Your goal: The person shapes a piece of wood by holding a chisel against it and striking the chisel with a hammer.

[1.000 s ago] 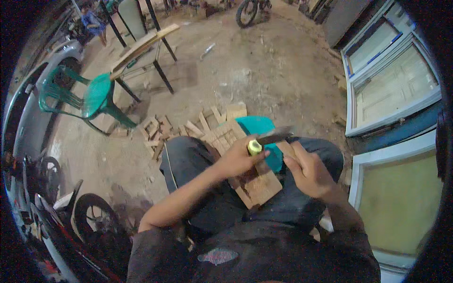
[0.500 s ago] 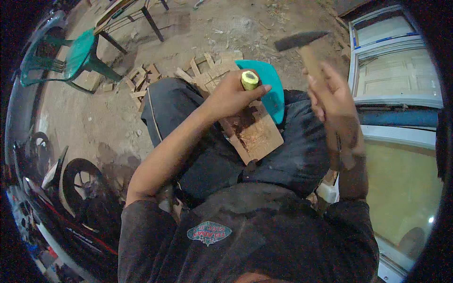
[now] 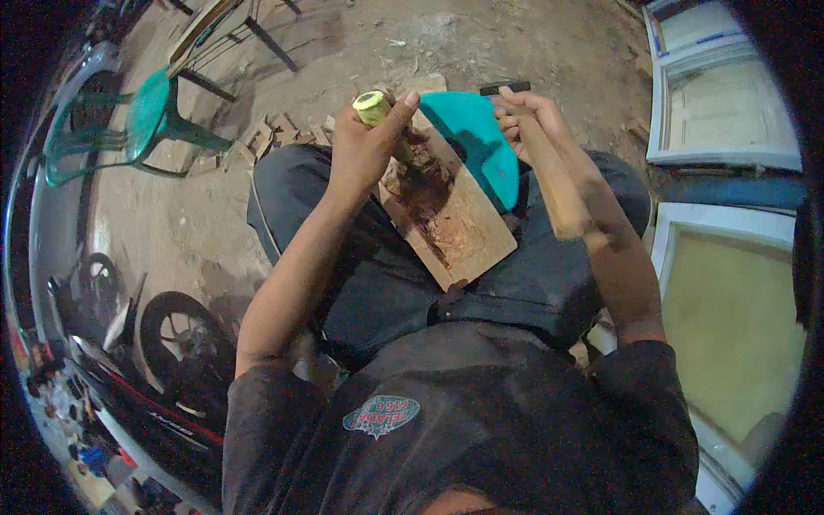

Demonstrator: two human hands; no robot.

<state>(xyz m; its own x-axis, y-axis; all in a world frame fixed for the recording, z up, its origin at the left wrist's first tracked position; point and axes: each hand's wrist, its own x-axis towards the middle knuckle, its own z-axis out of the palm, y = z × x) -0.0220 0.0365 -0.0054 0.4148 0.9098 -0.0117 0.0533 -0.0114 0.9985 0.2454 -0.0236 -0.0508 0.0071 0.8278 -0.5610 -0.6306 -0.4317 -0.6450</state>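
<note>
Ground point(image 3: 360, 69): bare brown earth, uneven and gritty, strewn with pale scraps.
Framed panels point(image 3: 730, 330): rectangular, with white frames; positioned along the right side. The nearest has a smooth, yellowish infill.
Motorcycle point(image 3: 159, 416): glossy dark bodywork with a red stripe, round spoked wheel; located at lower left.
Chair point(image 3: 153, 103): green, smooth, plastic-looking, with curved arms; stands on the ground at upper left.
Trousers point(image 3: 549, 283): dark, creased cloth; knees spread to both sides.
Turquoise piece point(image 3: 463, 112): smooth sheet with a rounded edge; located just beyond and right of the board, partly in shadow.
Board point(image 3: 476, 219): thick, rectangular, light brown wood; lies slanted across the lap, near end toward the waist. Flat border, rough splintered hollow, reddish-brown fragments within.
Hammer point(image 3: 554, 189): straight pale wooden handle, narrow dark head; raised above the right thigh, apart from the board.
Right hand point(image 3: 532, 116): fingers wrapped around the hammer handle, close to the head.
Left hand point(image 3: 360, 154): fingers clamped around the hand tool, thumb pointing upward; located over the board's far left part.
Hand tool point(image 3: 372, 103): yellow-green handle, rounded end uppermost; working tip not distinguishable.
Offcuts point(image 3: 257, 137): small, angular wood pieces, heaped beyond the left knee.
</note>
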